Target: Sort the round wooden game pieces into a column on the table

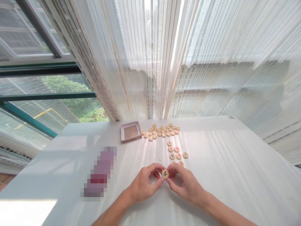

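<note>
A round wooden Chinese chess piece (165, 174) with a black character faces me, held between the fingertips of both hands. My left hand (146, 182) pinches its left edge with thumb and fingers. On its right edge, my right hand (185, 183) grips it in the same way. Just beyond the right hand lie several face-up pieces with red or black characters, among them a red-marked piece (178, 156) and a black-marked piece (185, 154). The right fingers partly cover the nearest ones.
Farther back on the white table (223, 163) lies a cluster of chess pieces (164, 135) showing no readable characters. Left of them sits an open shallow box (130, 131). A blurred-out purple item (100, 172) rests at the left. Striped curtains (150, 62) hang behind the table.
</note>
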The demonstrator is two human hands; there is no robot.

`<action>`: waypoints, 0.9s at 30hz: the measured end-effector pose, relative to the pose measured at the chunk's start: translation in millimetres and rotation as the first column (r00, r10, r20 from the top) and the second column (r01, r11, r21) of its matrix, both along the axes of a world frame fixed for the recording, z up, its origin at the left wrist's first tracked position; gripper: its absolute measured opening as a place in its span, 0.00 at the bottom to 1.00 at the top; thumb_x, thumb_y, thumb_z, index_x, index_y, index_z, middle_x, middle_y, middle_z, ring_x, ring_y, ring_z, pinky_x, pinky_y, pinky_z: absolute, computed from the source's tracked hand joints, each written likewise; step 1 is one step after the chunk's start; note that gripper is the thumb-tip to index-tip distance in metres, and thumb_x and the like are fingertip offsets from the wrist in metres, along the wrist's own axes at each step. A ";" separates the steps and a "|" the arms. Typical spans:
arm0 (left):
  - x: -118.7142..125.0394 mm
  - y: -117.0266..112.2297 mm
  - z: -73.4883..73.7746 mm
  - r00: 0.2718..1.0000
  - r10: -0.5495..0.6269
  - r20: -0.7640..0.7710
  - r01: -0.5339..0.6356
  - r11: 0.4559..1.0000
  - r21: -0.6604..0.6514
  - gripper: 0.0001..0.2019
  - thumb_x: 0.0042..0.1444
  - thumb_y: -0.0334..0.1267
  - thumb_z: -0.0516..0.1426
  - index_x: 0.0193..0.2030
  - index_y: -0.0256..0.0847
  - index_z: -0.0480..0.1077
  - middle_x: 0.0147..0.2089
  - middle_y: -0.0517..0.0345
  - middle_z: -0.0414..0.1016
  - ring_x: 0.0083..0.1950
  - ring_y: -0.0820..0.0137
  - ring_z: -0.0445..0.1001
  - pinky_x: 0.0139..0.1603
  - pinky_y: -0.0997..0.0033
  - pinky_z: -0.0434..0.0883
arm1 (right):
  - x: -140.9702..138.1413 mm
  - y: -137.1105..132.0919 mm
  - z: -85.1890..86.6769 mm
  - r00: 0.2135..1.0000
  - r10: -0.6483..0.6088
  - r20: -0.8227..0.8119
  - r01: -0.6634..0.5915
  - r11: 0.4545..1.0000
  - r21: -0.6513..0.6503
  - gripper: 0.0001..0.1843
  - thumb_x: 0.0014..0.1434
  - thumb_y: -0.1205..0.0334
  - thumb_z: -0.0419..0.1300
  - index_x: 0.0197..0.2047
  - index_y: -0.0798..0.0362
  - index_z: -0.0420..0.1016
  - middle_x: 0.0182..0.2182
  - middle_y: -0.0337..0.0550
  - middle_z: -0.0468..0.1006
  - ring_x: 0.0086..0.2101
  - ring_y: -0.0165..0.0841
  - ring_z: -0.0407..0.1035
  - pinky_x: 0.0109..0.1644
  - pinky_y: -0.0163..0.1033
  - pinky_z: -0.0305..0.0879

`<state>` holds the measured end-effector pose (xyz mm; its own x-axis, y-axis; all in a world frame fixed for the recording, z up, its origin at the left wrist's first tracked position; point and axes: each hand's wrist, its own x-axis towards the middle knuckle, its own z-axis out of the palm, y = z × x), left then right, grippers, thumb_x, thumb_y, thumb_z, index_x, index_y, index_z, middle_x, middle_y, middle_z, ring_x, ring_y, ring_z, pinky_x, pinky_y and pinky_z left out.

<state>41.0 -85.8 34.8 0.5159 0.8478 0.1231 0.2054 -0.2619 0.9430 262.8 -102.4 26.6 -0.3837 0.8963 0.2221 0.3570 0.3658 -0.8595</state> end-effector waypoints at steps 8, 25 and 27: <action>0.0 -0.4 -1.5 1.000 0.021 -0.002 -0.021 1.000 -0.018 0.12 0.66 0.38 0.61 0.55 0.41 0.73 0.47 0.53 0.81 0.43 0.66 0.80 0.50 0.66 0.79 | 2.4 -1.0 5.3 0.999 0.026 -0.028 -0.026 1.000 -0.001 0.06 0.70 0.63 0.56 0.49 0.49 0.72 0.39 0.44 0.80 0.37 0.35 0.75 0.45 0.41 0.74; 2.8 -4.6 -3.8 0.997 -0.012 -0.076 0.016 0.999 0.048 0.10 0.59 0.32 0.63 0.48 0.43 0.76 0.41 0.57 0.84 0.38 0.67 0.81 0.44 0.69 0.78 | 0.7 -0.6 2.0 0.999 -0.037 0.011 0.037 0.997 -0.067 0.09 0.65 0.56 0.63 0.35 0.50 0.73 0.29 0.39 0.80 0.29 0.32 0.73 0.35 0.36 0.71; 2.8 -4.6 -5.2 0.997 -0.017 -0.078 0.021 0.999 0.045 0.10 0.59 0.32 0.63 0.48 0.43 0.76 0.42 0.57 0.84 0.39 0.67 0.81 0.45 0.69 0.79 | 0.5 -0.9 2.6 0.999 -0.041 0.015 0.042 0.997 -0.069 0.11 0.66 0.54 0.63 0.34 0.50 0.73 0.29 0.39 0.80 0.29 0.32 0.73 0.34 0.36 0.71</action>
